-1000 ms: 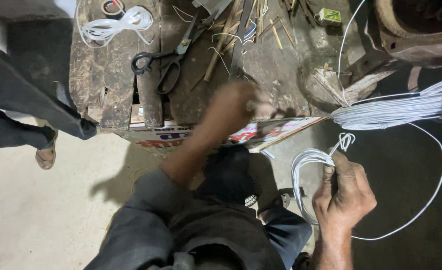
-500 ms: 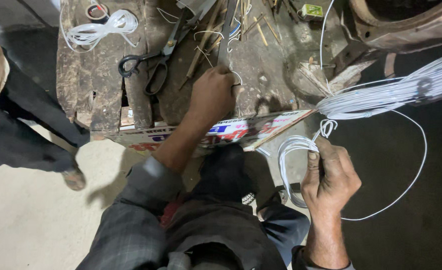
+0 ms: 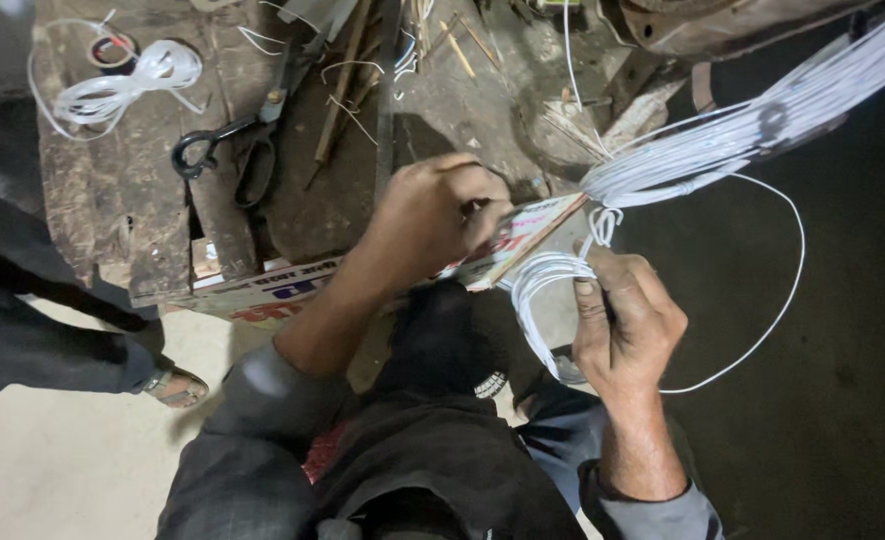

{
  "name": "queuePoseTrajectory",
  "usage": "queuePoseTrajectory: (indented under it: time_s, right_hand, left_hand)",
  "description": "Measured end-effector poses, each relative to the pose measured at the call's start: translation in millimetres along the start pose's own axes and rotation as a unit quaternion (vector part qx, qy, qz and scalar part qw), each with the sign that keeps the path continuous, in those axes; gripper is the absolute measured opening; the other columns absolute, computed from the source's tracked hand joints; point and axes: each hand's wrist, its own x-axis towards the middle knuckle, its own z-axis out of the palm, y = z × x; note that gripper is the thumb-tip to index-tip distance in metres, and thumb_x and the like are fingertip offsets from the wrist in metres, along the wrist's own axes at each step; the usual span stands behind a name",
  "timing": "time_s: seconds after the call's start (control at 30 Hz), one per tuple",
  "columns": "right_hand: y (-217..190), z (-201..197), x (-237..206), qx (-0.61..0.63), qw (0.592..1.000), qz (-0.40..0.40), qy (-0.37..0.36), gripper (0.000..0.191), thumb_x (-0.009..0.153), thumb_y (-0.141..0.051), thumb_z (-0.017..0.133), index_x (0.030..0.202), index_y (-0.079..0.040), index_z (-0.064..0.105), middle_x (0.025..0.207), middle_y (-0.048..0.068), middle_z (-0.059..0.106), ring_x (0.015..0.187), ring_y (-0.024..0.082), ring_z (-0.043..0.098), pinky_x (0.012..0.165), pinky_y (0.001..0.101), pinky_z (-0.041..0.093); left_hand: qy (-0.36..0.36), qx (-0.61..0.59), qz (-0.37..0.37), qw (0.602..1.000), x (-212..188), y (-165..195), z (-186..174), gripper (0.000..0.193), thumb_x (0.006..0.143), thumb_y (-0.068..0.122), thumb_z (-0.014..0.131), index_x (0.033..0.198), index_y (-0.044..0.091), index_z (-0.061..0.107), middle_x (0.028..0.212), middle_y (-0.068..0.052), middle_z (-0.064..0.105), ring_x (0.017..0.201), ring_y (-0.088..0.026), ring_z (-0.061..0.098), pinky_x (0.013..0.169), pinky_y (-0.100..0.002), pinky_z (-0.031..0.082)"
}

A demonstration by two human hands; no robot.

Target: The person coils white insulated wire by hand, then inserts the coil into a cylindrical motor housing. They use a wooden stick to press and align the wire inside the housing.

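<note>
My right hand (image 3: 627, 320) is closed around a small coil of white wire (image 3: 542, 285), thumb pressed on the loops. From the coil a knotted strand rises into a thick bundle of white wires (image 3: 762, 130) stretched to the upper right, and one big loose loop (image 3: 790, 260) swings out to the right. My left hand (image 3: 442, 215) is curled into a fist just left of the coil, over the edge of a printed board (image 3: 527, 235). Whether something small sits in that fist is not visible.
A worn wooden bench (image 3: 112, 200) carries black-handled scissors (image 3: 227, 150), a loose hank of white wire (image 3: 127, 85), a tape roll (image 3: 112, 50), sticks and wire scraps. Another person's leg and sandalled foot (image 3: 177, 385) stand at the left. Dark floor lies to the right.
My left hand has drawn back from the bench top toward the coil, fingers now curled. My right hand has kept its hold on the coil, and the view has closed in.
</note>
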Motion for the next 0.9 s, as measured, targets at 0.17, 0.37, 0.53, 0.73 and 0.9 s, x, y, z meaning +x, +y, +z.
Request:
queuePoseTrajectory:
  time_s: [0.17, 0.37, 0.53, 0.73, 0.9]
  right_hand:
    - [-3.0, -1.5, 2.3, 0.026, 1.0, -0.001, -0.016, 0.013, 0.102, 0.0, 0.07, 0.115, 0.002, 0.07, 0.097, 0.012, 0.068, 0.083, 0.02, 0.067, 0.075, 0.0276, 0.053]
    - [-3.0, -11.5, 3.1, 0.045, 0.999, 0.027, 0.011, 0.015, 0.105, -0.002, 0.069, 0.12, 0.001, 0.072, 0.095, 0.009, 0.068, 0.072, 0.013, 0.062, 0.065, 0.0235, 0.047]
    - [-2.4, -12.6, 2.3, 0.056, 0.998, 0.01, 0.017, 0.016, 0.106, -0.004, 0.069, 0.121, 0.002, 0.071, 0.095, 0.009, 0.068, 0.073, 0.012, 0.061, 0.065, 0.0235, 0.047]
    - [-4.8, -8.6, 1.0, 0.087, 0.996, 0.012, 0.013, 0.018, 0.107, -0.006, 0.07, 0.123, 0.001, 0.07, 0.097, 0.011, 0.07, 0.077, 0.012, 0.064, 0.068, 0.0233, 0.05]
    - [-8.1, -10.0, 0.5, 0.076, 0.997, 0.022, 0.014, 0.02, 0.103, -0.006, 0.073, 0.121, 0.002, 0.071, 0.094, 0.01, 0.069, 0.073, 0.013, 0.062, 0.066, 0.0237, 0.048]
  left_hand:
    - [-0.087, -0.253, -0.04, 0.963, 3.6, 18.5, 0.8, 0.009, 0.093, 0.009, 0.073, 0.101, 0.004, 0.072, 0.097, -0.005, 0.074, 0.089, -0.015, 0.072, 0.079, -0.029, 0.058]
    - [-0.148, -0.43, -0.11, 0.884, 2.2, 16.1, 5.0, 0.013, 0.1, 0.01, 0.071, 0.106, -0.001, 0.072, 0.092, -0.002, 0.069, 0.081, -0.007, 0.062, 0.073, -0.025, 0.052]
    - [-0.106, -0.4, -0.081, 0.907, 0.7, 13.5, 16.4, 0.011, 0.097, 0.008, 0.071, 0.103, -0.001, 0.071, 0.094, -0.003, 0.069, 0.081, -0.008, 0.063, 0.072, -0.025, 0.053]
    - [-0.034, -0.338, -0.019, 0.94, 0.5, 19.5, 25.0, 0.016, 0.095, -0.003, 0.079, 0.097, 0.002, 0.064, 0.096, -0.005, 0.066, 0.087, -0.011, 0.063, 0.076, -0.027, 0.053]
    - [-0.038, -0.321, -0.043, 0.945, 2.3, 22.0, 25.6, 0.022, 0.091, -0.001, 0.082, 0.093, 0.002, 0.06, 0.096, -0.004, 0.071, 0.087, -0.008, 0.066, 0.073, -0.025, 0.054]
